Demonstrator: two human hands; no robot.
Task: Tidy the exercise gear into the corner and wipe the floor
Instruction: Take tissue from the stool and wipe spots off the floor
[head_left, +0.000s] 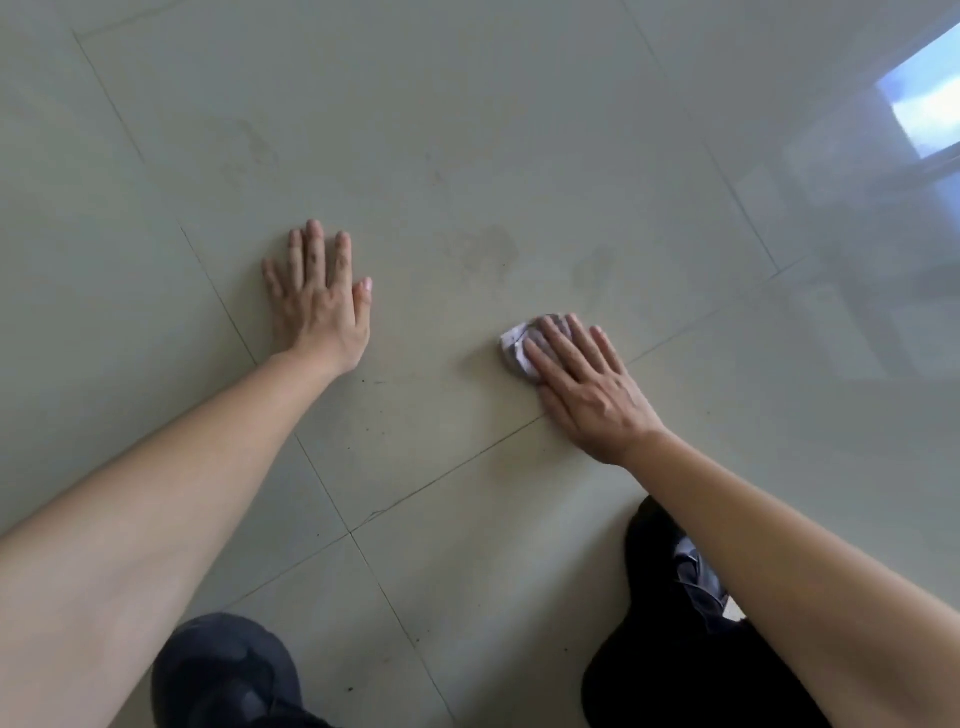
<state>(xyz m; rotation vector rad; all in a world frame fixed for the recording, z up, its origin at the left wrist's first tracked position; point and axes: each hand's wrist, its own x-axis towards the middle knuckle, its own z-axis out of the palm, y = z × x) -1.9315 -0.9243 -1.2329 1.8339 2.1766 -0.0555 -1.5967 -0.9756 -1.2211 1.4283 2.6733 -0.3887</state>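
A pale glossy tiled floor (467, 130) fills the view. My left hand (319, 299) lies flat on a tile with its fingers straight and spread, holding nothing. My right hand (587, 387) presses a small crumpled whitish cloth (514, 351) against the floor with straight fingers; most of the cloth is hidden under the fingers, and only its left end shows. Faint dull smudges (488, 249) mark the tile just beyond the cloth. No exercise gear is in view.
My knees in dark trousers are at the bottom left (223, 675) and bottom right (670, 639). Dark grout lines cross the tiles. A bright window reflection (924, 104) shines on the floor at the upper right. Small dark specks dot the tile near my knees.
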